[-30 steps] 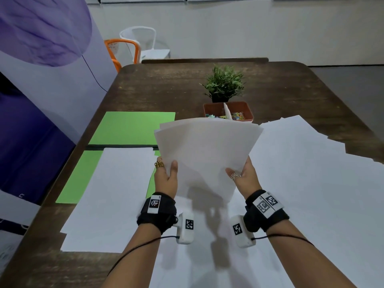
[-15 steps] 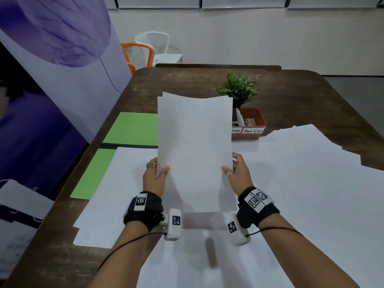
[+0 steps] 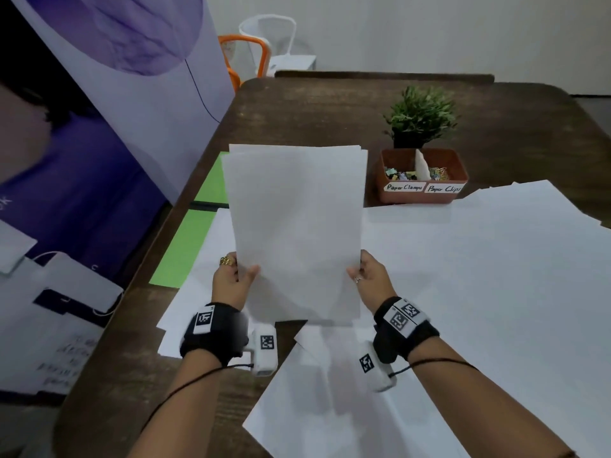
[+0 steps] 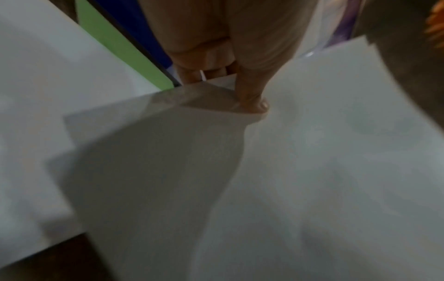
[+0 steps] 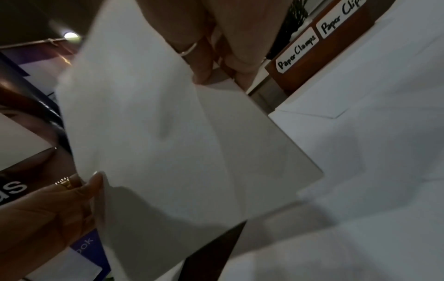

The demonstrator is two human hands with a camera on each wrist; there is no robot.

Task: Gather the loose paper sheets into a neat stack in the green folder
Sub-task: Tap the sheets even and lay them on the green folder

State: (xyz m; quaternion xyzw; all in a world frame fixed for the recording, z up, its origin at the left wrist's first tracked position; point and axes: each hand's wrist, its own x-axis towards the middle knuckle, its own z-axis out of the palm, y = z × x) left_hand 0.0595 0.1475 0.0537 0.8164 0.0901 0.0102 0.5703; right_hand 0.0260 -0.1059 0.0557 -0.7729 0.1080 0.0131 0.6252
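Upright paper sheets point(image 3: 295, 226) pinched between left hand point(image 3: 231, 283) and right hand point(image 3: 372, 280), fingers seemingly behind.

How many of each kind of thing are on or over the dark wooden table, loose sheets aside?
Open green paper folder: 1
Small green potted plant: 1
Orange-brown plastic organiser tray with two labels: 1
White paper stack held by left hand and right hand: 1
Total: 4

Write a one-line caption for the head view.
Both hands, left and right, hold an upright sheaf of white paper sheets above the paper-strewn dark wooden table.
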